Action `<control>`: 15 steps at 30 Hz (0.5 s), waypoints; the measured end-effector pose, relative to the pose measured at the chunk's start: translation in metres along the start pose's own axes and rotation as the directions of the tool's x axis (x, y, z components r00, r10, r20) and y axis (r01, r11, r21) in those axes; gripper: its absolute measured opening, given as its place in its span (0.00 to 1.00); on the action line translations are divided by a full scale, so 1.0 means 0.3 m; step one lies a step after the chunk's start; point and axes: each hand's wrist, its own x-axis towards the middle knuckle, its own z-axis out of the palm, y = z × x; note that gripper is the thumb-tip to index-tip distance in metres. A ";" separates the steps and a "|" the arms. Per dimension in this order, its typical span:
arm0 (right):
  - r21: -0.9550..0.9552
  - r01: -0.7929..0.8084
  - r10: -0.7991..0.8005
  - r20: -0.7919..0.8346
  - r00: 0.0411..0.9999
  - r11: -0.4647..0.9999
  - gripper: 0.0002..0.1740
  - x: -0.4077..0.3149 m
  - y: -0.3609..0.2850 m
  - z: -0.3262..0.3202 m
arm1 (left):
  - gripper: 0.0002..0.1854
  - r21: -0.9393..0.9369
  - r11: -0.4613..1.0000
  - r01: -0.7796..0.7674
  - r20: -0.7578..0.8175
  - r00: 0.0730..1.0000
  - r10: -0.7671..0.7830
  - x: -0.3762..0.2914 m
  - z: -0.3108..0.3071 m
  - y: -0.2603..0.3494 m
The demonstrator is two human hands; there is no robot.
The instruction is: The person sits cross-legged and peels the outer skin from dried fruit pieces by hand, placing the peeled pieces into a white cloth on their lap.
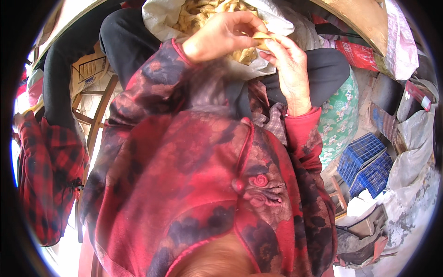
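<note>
Above a white woven sack [161,20] between my knees, both hands meet on a small yellowish, limp piece [262,38], whose exact kind I cannot tell. My left hand [225,36] comes from the left and pinches one side of it between thumb and fingers. From the right, my right hand [289,62] grips its other side with thumb and fingertips. Many similar pale yellow, twisted pieces [199,15] fill the open sack below, partly hidden by my hands and forearm.
Another person in a red and black checked garment [48,166] and dark trousers is at the left, beside a wooden frame [100,117]. Blue plastic baskets [363,162] stand at the right, near a green patterned cloth [341,114]. A wooden board edge [367,20] curves across the upper right.
</note>
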 end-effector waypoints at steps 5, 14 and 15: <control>0.144 -0.084 0.067 0.120 0.991 0.986 0.15 0.012 0.035 -0.008 | 0.18 0.697 0.691 -0.193 -0.104 0.925 0.364 0.001 0.042 -0.017; -0.398 0.004 0.020 0.057 0.998 0.917 0.22 0.019 0.009 0.010 | 0.05 0.798 0.402 -0.448 0.274 0.865 0.420 0.007 0.009 0.008; -0.377 -0.055 0.084 0.061 0.995 0.924 0.22 0.001 -0.018 0.019 | 0.04 0.717 0.565 -0.408 0.214 0.900 0.379 0.002 0.006 0.018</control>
